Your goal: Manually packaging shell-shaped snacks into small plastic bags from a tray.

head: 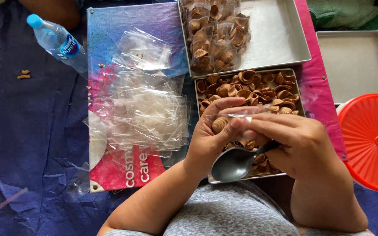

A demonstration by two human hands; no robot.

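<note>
Holding a small clear plastic bag [230, 119] up between both hands, the person keeps it just above the near metal tray [300, 98], which is heaped with brown shell-shaped snacks [259, 87]. The left hand [211, 131] is curled around the bag from the left, thumb and fingers closed on it, and one brown shell piece [219, 124] shows through the plastic against the palm. The right hand [293, 140] pinches the bag's mouth with its fingertips from the right, and under the same hand a dark metal spoon [235, 164] is tucked, its bowl pointing down and to the left, over the tray's near edge. Behind that tray sits a second metal tray [280, 35], its left half piled with already filled clear packets [215, 35], its right half bare metal. A third, shallow tray [357, 61] lies off to the right, and just in front of it is a round orange-red lid [370, 140] with a knob in its centre. To the left of the trays a loose heap of empty clear bags [145, 105] is spread on a glossy printed sheet [123, 26] of blue, pink and red with white lettering near its front edge. Farther left, a clear water bottle [58, 43] with a light blue cap and blue label lies on its side on the dark blue cloth [23, 140], with a couple of stray crumbs [23, 74] nearby.
</note>
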